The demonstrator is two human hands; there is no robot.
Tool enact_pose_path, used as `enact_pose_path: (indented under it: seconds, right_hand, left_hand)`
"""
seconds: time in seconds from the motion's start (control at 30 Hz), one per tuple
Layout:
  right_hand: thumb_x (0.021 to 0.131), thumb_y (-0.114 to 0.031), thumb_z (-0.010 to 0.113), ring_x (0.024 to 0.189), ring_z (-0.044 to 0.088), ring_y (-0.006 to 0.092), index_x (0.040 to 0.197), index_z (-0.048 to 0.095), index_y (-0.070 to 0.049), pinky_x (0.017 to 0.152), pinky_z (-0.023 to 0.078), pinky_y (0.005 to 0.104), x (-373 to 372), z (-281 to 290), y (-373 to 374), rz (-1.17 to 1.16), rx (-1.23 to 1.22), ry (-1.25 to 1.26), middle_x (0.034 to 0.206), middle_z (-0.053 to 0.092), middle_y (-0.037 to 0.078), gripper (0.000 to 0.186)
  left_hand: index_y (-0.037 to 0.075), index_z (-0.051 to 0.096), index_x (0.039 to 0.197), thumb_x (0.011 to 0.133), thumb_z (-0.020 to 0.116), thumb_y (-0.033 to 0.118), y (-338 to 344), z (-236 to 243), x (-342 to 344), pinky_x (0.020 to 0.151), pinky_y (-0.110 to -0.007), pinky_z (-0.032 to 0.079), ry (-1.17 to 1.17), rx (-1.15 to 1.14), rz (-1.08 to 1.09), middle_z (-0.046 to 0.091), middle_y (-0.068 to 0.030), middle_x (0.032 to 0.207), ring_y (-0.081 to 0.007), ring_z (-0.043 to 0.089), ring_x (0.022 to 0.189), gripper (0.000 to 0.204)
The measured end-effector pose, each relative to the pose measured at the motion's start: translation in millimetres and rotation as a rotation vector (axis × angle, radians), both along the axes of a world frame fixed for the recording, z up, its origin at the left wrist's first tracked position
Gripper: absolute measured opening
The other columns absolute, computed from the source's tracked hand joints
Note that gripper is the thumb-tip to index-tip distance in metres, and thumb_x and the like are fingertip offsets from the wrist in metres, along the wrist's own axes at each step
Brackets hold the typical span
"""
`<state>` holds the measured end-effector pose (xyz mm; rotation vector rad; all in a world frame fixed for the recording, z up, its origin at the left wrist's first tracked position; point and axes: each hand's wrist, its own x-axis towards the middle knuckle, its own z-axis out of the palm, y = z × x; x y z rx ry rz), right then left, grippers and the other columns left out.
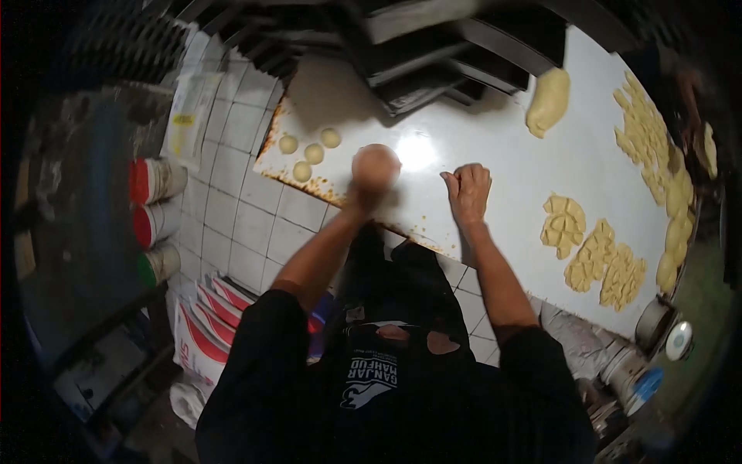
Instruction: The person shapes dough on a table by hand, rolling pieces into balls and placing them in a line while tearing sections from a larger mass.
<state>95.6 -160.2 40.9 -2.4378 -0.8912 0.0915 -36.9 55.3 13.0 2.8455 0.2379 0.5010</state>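
My left hand (376, 168) is smeared by motion over the near left part of a white tabletop (433, 205). Its fingers cannot be made out, nor can anything beneath it. To its left, several small round dough balls (313, 153) sit in a loose group. My right hand (469, 193) rests on the table farther right, fingers curled under and thumb sticking out to the left. Whatever its palm may cover is hidden. Cut dough pieces (563, 224) lie in clusters right of it, and a long smooth lump of dough (549, 103) lies beyond.
Stacked dark metal trays (433, 58) hang over the table's far side. More dough pieces (643, 139) and a row of dough rolls (678, 224) line the right edge. Buckets (161, 179) and red-white sacks (207, 325) stand at the left. Another person's hand (692, 97) shows far right.
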Motion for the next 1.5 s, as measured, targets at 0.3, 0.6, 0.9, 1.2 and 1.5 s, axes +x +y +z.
enact_pose_path:
  seconds: [0.3, 0.6, 0.9, 1.2, 1.5]
  right_hand:
    - [0.097, -0.015, 0.077, 0.118, 0.064, 0.0429, 0.132, 0.058, 0.005, 0.101, 0.054, 0.0468, -38.0, 57.1, 52.1, 0.038, -0.088, 0.353, 0.129, 0.066, 0.023, 0.045]
    - [0.095, -0.030, 0.081, 0.117, 0.061, 0.0459, 0.123, 0.062, 0.003, 0.101, 0.050, 0.0511, -82.6, 42.1, 157.1, 0.046, 0.227, 0.069, 0.125, 0.064, 0.025, 0.048]
    - [0.097, -0.026, 0.075, 0.099, 0.072, 0.0451, 0.117, 0.067, -0.003, 0.088, 0.057, 0.0525, -73.4, 15.8, -134.1, -0.566, 0.017, 0.107, 0.112, 0.071, 0.022, 0.031]
    - [0.097, -0.022, 0.075, 0.096, 0.074, 0.0454, 0.117, 0.068, -0.001, 0.080, 0.059, 0.0555, 24.1, 20.0, -252.5, -0.643, -0.298, 0.123, 0.111, 0.076, 0.022, 0.030]
    - [0.095, -0.024, 0.078, 0.101, 0.076, 0.0396, 0.141, 0.061, 0.001, 0.082, 0.060, 0.0492, -20.6, 38.1, -272.4, -0.635, -0.046, 0.403, 0.128, 0.072, 0.025, 0.054]
  left_hand:
    - [0.007, 0.068, 0.112, 0.091, 0.076, 0.022, 27.5, 12.7, -67.3, 0.105, -0.044, 0.048, 0.027, -0.215, -0.053, 0.063, -0.0091, 0.126, -0.0318, 0.059, 0.124, 0.028]
    - [-0.002, 0.067, 0.119, 0.098, 0.066, 0.000, 107.5, 57.0, -63.6, 0.102, -0.052, 0.050, -0.279, -0.716, -0.042, 0.067, -0.0217, 0.121, -0.0421, 0.064, 0.109, 0.021]
    - [0.000, 0.063, 0.146, 0.101, 0.071, 0.014, 38.7, 79.8, 9.6, 0.113, -0.048, 0.050, -0.062, -0.454, -0.104, 0.065, -0.0225, 0.148, -0.0384, 0.063, 0.135, 0.048]
    - [-0.001, 0.054, 0.149, 0.112, 0.054, 0.039, -269.1, 55.9, 92.3, 0.072, -0.034, 0.061, 0.806, -1.671, -0.075, 0.074, -0.0176, 0.112, -0.0225, 0.075, 0.088, 0.054]
    - [0.006, 0.070, 0.130, 0.113, 0.056, 0.030, -195.2, 66.5, 18.3, 0.077, -0.026, 0.055, 0.722, -1.531, 0.077, 0.072, -0.0062, 0.111, -0.0143, 0.068, 0.092, 0.033]
